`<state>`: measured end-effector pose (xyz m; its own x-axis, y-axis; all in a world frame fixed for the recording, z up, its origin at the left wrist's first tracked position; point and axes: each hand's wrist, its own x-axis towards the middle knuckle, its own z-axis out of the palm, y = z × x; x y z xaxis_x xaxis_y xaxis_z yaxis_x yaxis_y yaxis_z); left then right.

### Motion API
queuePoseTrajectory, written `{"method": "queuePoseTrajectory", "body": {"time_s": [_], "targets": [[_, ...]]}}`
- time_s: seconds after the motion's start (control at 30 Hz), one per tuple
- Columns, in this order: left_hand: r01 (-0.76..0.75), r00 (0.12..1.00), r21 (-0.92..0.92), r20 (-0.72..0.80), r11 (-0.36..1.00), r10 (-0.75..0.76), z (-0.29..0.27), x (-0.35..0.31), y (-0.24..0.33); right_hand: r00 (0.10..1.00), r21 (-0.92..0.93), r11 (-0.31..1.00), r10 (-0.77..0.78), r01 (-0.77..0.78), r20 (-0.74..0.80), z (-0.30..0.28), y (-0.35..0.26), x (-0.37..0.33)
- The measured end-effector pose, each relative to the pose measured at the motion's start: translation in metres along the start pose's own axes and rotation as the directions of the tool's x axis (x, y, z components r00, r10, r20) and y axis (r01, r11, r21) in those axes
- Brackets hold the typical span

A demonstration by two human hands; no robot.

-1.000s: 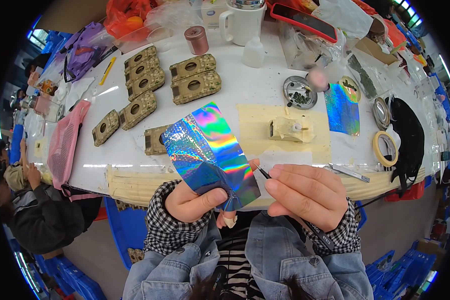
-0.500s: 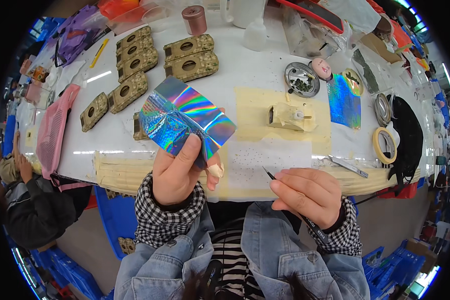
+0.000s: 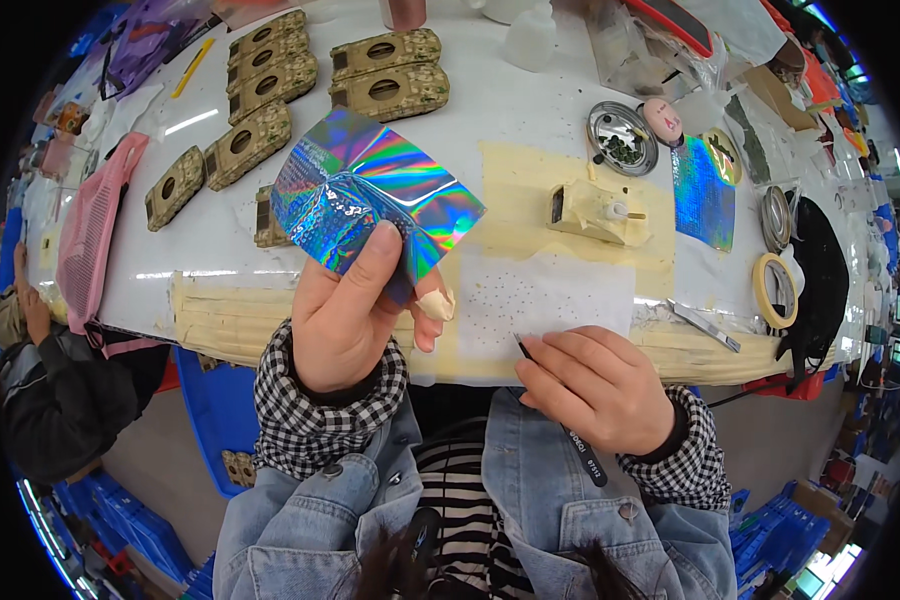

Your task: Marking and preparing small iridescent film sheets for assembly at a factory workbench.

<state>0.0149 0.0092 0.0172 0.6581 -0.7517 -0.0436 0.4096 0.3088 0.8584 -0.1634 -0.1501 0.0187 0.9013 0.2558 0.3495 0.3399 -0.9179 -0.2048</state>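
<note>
My left hand [image 3: 345, 325] pinches a shiny holographic sheet [image 3: 365, 185], creased under the thumb and tilted above the table. Pale tape [image 3: 435, 304] wraps one of its fingertips. In my right hand [image 3: 605, 390] are black tweezers [image 3: 585, 460], their fine tip pointing forward over a white paper [image 3: 555, 300] dotted with many tiny dark specks. Whether the tip holds a speck is too small to tell. Beyond the paper, a tan model turret [image 3: 595, 215] sits on a patch of yellow masking tape [image 3: 510, 185].
Several camouflaged model tank hulls [image 3: 390, 90] stand at the far left. A round tin of dark green bits [image 3: 620, 140], another holographic sheet [image 3: 703, 195], a craft knife [image 3: 705, 327] and a tape roll [image 3: 775, 290] lie right. A pink mesh pouch [image 3: 100, 230] is left, near another person [image 3: 80, 380].
The tweezers' tip has moved a little left, over the speckled paper. The holographic sheet stays in my left hand, slightly turned. The view has shifted, so the table things sit higher in the picture.
</note>
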Motion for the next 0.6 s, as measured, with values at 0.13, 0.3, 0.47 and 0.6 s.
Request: {"method": "queuePoseTrajectory", "body": {"time_s": [0.13, 0.3, 0.47, 0.6], "targets": [[-0.001, 1.0, 0.004, 0.002, 1.0, 0.001, 0.0, 0.001, 0.001, 0.996, 0.043, 0.999, -0.018, 0.014, 0.086, -0.002, 0.003, 0.005], [0.015, 1.0, -0.013, -0.026, 1.0, -0.015, 0.003, 0.0, 0.002, 0.99, 0.181, 0.982, 0.024, -0.048, 0.137, -0.01, 0.007, 0.012], [0.02, 0.999, -0.011, -0.05, 1.0, -0.021, 0.001, 0.0, 0.001, 0.984, 0.316, 0.936, 0.115, -0.154, 0.139, -0.012, 0.008, 0.01], [0.046, 0.995, 0.0, -0.084, 0.999, -0.045, -0.001, 0.0, 0.0, 0.985, 0.411, 0.895, 0.15, -0.172, 0.086, -0.018, 0.013, 0.006]]}}
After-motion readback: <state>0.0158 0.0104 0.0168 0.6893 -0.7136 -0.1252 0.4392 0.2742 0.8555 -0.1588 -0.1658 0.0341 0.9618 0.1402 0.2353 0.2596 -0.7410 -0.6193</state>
